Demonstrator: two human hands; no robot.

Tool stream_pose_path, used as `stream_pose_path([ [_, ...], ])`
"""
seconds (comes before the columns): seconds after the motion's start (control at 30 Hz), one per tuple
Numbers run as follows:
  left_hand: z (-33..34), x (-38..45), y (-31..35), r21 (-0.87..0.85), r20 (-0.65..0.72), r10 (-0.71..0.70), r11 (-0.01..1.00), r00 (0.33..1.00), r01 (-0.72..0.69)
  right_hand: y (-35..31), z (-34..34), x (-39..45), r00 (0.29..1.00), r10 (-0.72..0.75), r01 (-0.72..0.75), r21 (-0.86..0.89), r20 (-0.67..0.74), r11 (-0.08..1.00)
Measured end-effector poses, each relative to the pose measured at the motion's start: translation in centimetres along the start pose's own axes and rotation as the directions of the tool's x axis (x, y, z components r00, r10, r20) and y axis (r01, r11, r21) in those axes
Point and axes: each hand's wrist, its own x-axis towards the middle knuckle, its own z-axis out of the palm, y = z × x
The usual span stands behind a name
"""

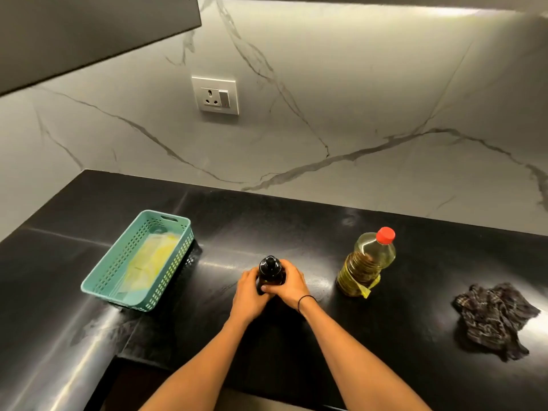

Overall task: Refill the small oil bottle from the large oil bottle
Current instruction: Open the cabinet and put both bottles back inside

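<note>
The small oil bottle [270, 269] is dark with a black cap and stands upright on the black counter [296, 229], in the middle. My left hand [249, 292] wraps its left side and my right hand [292, 284] wraps its right side, so its lower body is hidden. The large oil bottle [367, 262] is clear plastic with yellow oil, a red cap and a yellow label strip. It stands upright to the right of my hands, untouched.
A teal perforated basket [139, 256] with pale yellow plastic inside sits at the left. A dark crumpled cloth [498, 318] lies at the far right. A marble wall with a socket [216, 94] rises behind; the counter's front edge is near my forearms.
</note>
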Motion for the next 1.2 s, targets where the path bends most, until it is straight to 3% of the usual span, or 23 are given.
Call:
stream_pose_path([
  [0.2, 0.4, -0.6, -0.4, -0.166, -0.047, 0.063, 0.984, 0.997, -0.070, 0.0, -0.3, 0.0, 0.996, -0.091, 0.091, -0.023, 0.005, 0.996],
  [0.33, -0.6, -1.8, 1.3, -0.245, -0.046, 0.113, 0.962, 0.993, -0.121, -1.3, -1.7, -1.8, 0.986, -0.157, 0.157, 0.004, -0.063, 0.988],
  [0.57, -5.2, -3.8, 9.9, -0.306, -0.052, 0.317, 0.897, 0.947, -0.317, -9.0, -8.0, -6.2, 0.925, -0.339, 0.336, -0.045, -0.174, 0.941],
  [0.83, -11.9, -5.4, 23.5, -0.277, -0.136, 0.595, 0.745, 0.792, -0.607, -20.9, -17.2, -10.3, 0.797, -0.518, 0.504, -0.130, -0.310, 0.854],
  [1.2, -16.3, -8.6, 36.6, -0.189, -0.289, 0.721, 0.602, 0.630, -0.776, -31.4, -25.1, -18.2, 0.614, -0.629, 0.587, -0.258, -0.477, 0.767],
])
